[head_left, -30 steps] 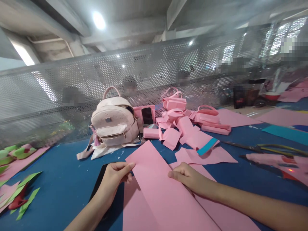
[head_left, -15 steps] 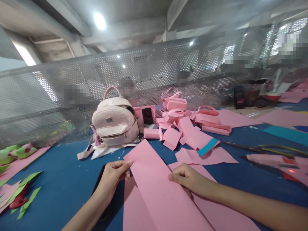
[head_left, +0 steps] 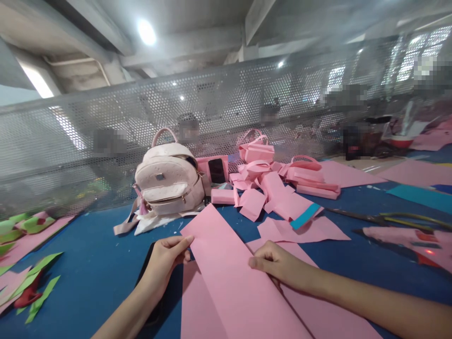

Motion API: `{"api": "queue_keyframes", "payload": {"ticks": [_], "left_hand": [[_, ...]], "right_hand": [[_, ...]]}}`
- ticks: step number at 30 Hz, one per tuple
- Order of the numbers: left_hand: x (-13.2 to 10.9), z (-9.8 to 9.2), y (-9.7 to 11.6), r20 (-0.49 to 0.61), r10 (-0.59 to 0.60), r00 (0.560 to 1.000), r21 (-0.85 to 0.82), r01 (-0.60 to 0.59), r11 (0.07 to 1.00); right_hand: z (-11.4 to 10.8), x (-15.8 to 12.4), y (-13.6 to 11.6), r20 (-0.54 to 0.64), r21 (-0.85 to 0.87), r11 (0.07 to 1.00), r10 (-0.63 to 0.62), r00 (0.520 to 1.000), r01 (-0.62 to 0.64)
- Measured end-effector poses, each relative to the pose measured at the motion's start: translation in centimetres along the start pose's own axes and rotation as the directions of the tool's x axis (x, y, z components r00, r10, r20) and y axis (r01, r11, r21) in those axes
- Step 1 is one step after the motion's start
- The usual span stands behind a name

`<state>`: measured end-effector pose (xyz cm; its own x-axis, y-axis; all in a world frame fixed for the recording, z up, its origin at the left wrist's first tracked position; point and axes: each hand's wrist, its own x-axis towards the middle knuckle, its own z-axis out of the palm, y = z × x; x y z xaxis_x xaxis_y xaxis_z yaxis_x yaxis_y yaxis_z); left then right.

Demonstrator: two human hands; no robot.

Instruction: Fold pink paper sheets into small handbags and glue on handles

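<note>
A long strip of pink paper (head_left: 222, 263) slants across the front of the blue table, raised over other pink sheets (head_left: 197, 301). My left hand (head_left: 173, 249) pinches its left edge near the far corner between thumb and fingers. On the right edge, about midway along, my right hand (head_left: 270, 263) grips the same paper, thumb on top and curled fingers mostly hidden below. A dark phone-like slab (head_left: 150, 282) lies partly under my left forearm.
Behind the paper stand a cream backpack (head_left: 169, 179), an upright phone (head_left: 216, 170) and a heap of pink paper pieces (head_left: 254, 200). To the right lie scissors (head_left: 381, 218) and a pink glue gun (head_left: 406, 238) with a lit red light. Green paper strips (head_left: 42, 287) lie left. A perforated metal screen (head_left: 212, 108) runs behind.
Almost nothing differs. Both hands keep their hold on the pink paper, which has shifted only very slightly.
</note>
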<state>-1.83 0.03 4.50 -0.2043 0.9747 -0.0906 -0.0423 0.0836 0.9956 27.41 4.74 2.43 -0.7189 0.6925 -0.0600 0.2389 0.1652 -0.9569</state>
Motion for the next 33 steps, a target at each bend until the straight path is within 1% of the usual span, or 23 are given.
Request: {"api": "queue_keyframes", "payload": {"ticks": [6, 10, 15, 22, 33], "left_hand": [[0.2, 0.1, 0.0, -0.018, -0.002, 1.000, -0.001, 0.002, 1.000], [0.1, 0.3, 0.6, -0.054, 0.004, 0.999, -0.003, -0.004, 1.000], [0.1, 0.4, 1.4, -0.080, 0.002, 0.997, 0.007, -0.002, 1.000], [0.2, 0.1, 1.6, -0.105, 0.000, 0.994, -0.003, 0.000, 1.000], [0.7, -0.5, 1.8, -0.137, 0.000, 0.991, -0.044, -0.006, 0.999]], "right_hand": [[0.0, 0.0, 0.1, 0.006, -0.013, 1.000, 0.006, 1.000, -0.006], [0.1, -0.1, -0.1, 0.026, 0.006, 1.000, 0.020, 0.999, -0.020], [0.1, -0.2, -0.3, 0.006, 0.004, 1.000, 0.017, 1.000, -0.017], [0.0, 0.1, 0.2, 0.020, 0.001, 1.000, 0.008, 1.000, -0.008], [-0.4, -0.2, -0.4, 0.078, -0.025, 0.999, -0.041, 0.996, 0.043]]}}
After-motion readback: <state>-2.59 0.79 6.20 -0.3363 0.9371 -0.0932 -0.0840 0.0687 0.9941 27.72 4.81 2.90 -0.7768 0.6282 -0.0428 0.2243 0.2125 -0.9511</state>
